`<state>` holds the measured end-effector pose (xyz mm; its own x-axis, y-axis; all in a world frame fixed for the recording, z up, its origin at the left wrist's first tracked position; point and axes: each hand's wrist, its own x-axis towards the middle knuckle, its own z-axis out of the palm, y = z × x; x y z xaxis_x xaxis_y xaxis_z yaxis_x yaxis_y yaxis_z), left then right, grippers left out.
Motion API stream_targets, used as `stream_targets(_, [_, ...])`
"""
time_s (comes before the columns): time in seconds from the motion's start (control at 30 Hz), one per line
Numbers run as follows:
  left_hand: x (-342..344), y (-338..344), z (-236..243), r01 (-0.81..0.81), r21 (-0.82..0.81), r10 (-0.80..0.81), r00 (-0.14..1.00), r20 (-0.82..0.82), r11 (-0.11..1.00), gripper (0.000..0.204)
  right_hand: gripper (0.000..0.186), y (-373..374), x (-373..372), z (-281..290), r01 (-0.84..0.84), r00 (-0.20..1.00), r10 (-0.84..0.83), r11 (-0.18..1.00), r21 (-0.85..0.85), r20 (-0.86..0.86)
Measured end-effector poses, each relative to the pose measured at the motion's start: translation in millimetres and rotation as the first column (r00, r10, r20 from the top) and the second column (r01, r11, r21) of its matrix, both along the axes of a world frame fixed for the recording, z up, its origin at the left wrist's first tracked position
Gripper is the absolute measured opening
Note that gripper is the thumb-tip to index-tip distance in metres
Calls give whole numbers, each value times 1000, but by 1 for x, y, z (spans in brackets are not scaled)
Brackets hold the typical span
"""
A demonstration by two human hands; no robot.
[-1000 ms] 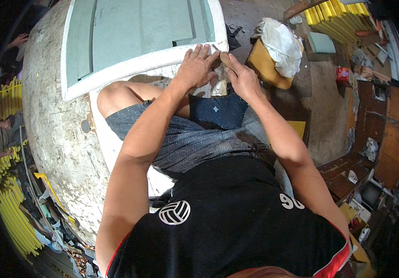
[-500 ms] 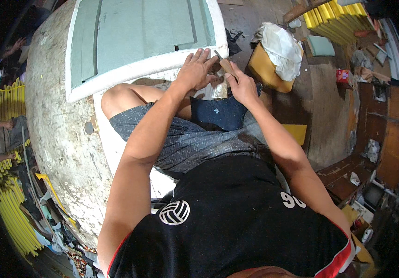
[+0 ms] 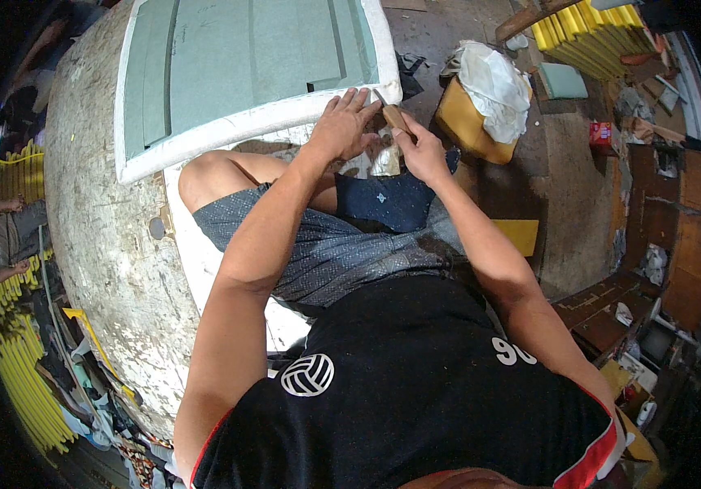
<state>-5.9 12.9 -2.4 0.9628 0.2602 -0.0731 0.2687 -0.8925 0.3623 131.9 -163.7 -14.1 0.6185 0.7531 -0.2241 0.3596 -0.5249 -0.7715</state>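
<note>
A large panel lies in front of me, its pale green face framed by a padded white border. My left hand rests on the near edge of that border, close to its right corner, with fingers stretched out and slightly apart. Just right of it, my right hand is closed round the wooden handle of a hand tool. The tool's thin dark metal end points at the border's corner beside my left fingertips. I cannot make out the exact kind of tool or whether its tip touches the border.
A worn, paint-stained board surface spreads to the left. Beyond it are stacked yellow strips and a person's hand. To the right stand a yellow foam block under white cloth, a green pad and more yellow pieces.
The tool and my right hand have shifted very slightly, the metal end now a little farther left. My left hand stays nearly in place. At the far left, the other person's hands have moved.
</note>
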Motion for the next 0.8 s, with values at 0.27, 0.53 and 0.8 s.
stream_targets(0.27, [0, 4, -6, 7, -15, -6, 999, 43, 1000, 71, 53, 13, -11, 6, 101, 994, -104, 991, -88, -29])
stream_targets(0.53, [-3, 5, -1, 1, -60, 2, 999, 45, 998, 68, 53, 17, -12, 41, 144, 901, -202, 974, -173, -384])
stream_targets(0.8, [2, 7, -2, 22, -22, -21, 998, 51, 1000, 69, 61, 21, 0, -22, 45, 969, -16, 993, -114, 245])
